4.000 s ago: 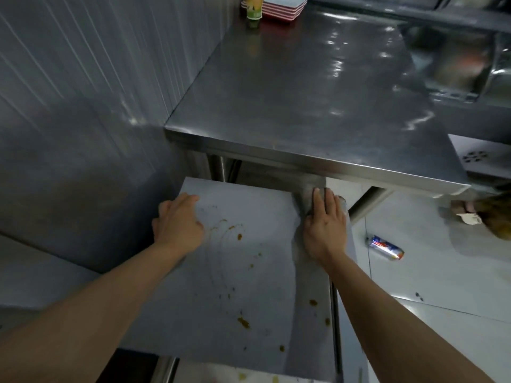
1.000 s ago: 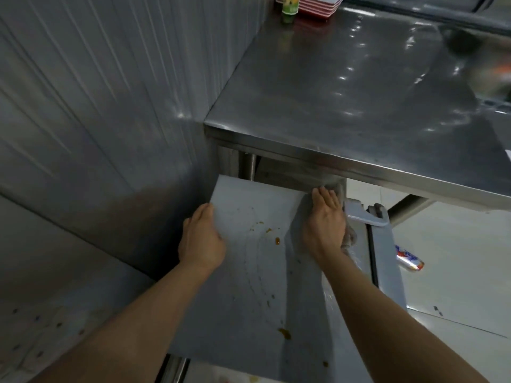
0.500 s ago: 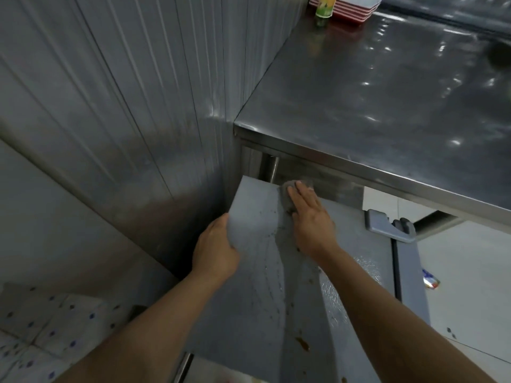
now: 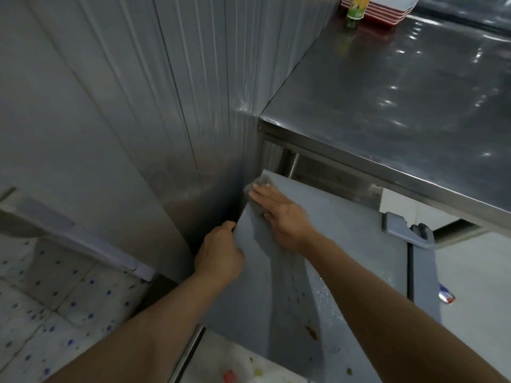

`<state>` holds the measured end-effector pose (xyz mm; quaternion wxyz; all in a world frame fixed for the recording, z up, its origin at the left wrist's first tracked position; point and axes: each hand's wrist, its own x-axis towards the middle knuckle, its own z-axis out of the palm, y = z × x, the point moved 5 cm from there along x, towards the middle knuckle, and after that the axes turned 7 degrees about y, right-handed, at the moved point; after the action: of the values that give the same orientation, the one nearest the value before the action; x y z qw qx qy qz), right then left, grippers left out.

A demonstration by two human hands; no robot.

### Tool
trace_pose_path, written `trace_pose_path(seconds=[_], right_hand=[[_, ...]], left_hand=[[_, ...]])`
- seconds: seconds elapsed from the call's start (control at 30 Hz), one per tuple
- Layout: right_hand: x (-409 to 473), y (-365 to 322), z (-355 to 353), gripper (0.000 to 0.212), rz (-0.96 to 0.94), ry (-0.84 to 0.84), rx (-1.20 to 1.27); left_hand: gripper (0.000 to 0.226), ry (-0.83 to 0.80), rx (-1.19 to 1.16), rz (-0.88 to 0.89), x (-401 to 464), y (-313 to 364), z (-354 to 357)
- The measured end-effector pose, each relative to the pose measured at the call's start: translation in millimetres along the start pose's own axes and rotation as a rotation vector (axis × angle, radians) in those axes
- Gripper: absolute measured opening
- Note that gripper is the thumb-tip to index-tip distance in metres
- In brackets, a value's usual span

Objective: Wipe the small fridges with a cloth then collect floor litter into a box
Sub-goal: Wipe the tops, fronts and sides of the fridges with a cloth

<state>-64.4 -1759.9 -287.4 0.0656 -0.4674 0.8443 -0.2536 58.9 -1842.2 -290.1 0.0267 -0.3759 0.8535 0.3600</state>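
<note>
head view: the grey cloth (image 4: 261, 181) lies at the far left corner of the small fridge (image 4: 345, 258) top, under the right hand (image 4: 279, 214), whose flat, straight fingers press it down; the left hand (image 4: 218, 255) curls round the fridge's left edge, forearm reaching forward

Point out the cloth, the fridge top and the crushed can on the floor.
cloth (image 4: 260, 181): head view, bunched end beyond the fingertips.
fridge top (image 4: 345, 244): head view, bare grey surface.
crushed can (image 4: 445, 295): head view, visible end.
</note>
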Motion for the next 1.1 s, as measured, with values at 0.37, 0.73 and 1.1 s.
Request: trace_pose_path(seconds=[0.37,0.73,1.1], right_hand=[[17.1,15.8,2.8,0.050,-0.047,-0.008,-0.137],[-71.9,-17.4,12.4,0.047,-0.330,-0.111,-0.078],[-94.0,34.1,-19.1,0.053,-0.063,0.036,-0.073]], left_hand=[[0.032,0.050,0.015,-0.034,-22.6,-9.2,3.3],[0.023,0.140,0.108,-0.073,-34.5,-3.2,-0.4],[0.042,0.189,0.309,0.136,-44.1,26.1,15.6]])
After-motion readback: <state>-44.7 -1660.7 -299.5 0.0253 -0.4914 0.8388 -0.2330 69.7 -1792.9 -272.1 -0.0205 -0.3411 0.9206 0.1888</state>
